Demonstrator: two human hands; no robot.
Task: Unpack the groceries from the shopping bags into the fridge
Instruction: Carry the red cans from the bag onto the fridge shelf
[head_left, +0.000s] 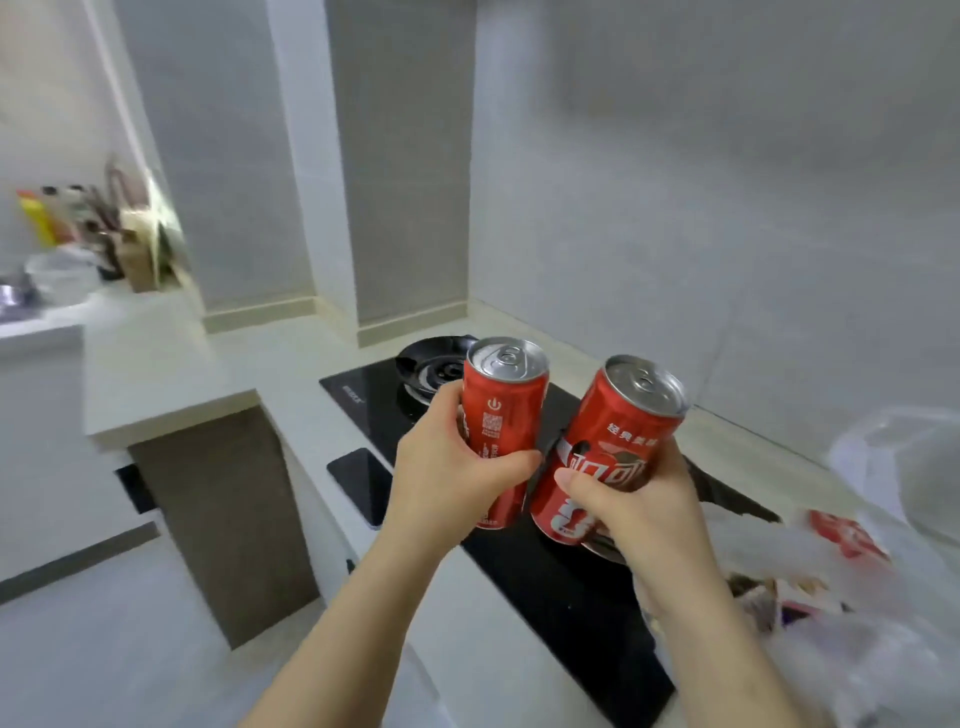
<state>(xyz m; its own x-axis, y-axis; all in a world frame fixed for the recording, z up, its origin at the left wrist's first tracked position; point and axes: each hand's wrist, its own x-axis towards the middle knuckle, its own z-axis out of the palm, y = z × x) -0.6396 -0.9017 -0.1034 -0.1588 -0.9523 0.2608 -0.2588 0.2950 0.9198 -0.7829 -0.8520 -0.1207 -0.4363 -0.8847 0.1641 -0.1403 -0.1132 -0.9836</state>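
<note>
Fingers of the left hand (457, 483) curl round an upright red can (506, 410) above the black hob (363, 395); just right of it, the right hand (639, 499) grips a second, tilted can (618, 431). Beyond that hand, clear shopping bags (883, 623) lie on the worktop (737, 436).

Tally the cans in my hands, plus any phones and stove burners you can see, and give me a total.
Red cans in hand: 2, left can in left hand, right can in right hand
Phones: 1, black phone
Burners in view: 1, gas burner
Total: 4
</note>
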